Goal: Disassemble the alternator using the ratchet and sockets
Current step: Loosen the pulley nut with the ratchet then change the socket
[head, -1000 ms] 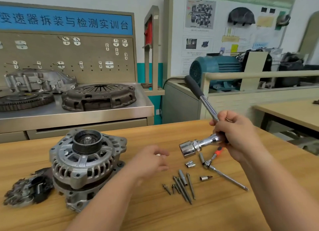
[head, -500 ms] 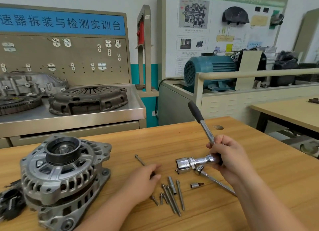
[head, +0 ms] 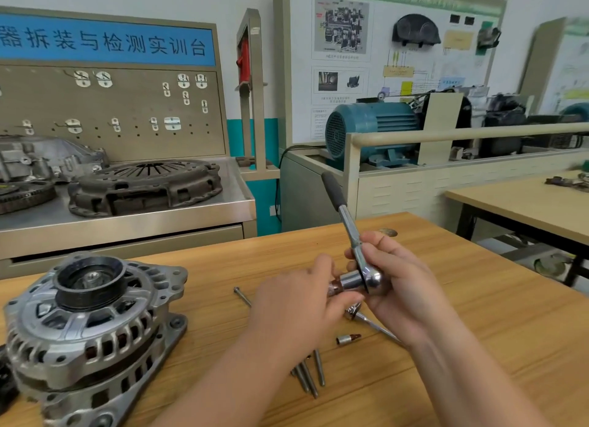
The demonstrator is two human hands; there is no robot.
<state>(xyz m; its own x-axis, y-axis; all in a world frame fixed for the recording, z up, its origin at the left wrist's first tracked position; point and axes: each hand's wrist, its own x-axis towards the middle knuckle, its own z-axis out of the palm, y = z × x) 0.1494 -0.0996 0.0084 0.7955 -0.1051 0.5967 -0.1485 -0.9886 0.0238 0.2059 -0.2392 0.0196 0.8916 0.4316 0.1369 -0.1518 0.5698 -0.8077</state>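
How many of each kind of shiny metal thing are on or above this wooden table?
alternator: 1
ratchet: 1
socket on the ratchet: 1
long bolts: 4 showing, others may hide under the arm
small bit socket: 1
thin rod tool: 1
Total: 9

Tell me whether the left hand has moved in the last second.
Yes: the left hand rose from beside the bolts, rightward, to grip the socket on the ratchet.
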